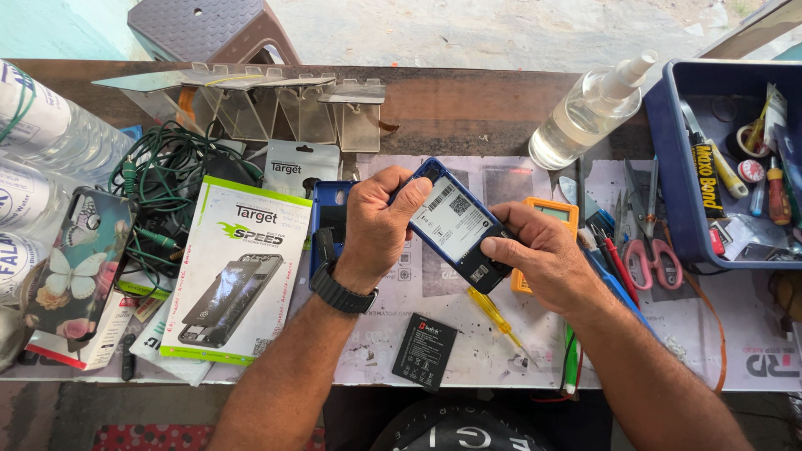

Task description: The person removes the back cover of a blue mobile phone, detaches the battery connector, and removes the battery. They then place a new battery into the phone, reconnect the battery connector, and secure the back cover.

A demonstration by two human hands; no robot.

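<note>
Both my hands hold a blue mobile phone with its back off, showing a white-labelled battery bay. My left hand, with a black watch on the wrist, grips the phone's upper left edge, thumb on its face. My right hand clasps the lower right end. A loose black phone battery lies on the mat below the phone. A yellow-handled screwdriver lies beside it under my right wrist.
A boxed screen protector and a butterfly phone case lie at left beside tangled green cables. A clear spray bottle, pink-handled scissors, an orange meter and a blue tool tray sit at right.
</note>
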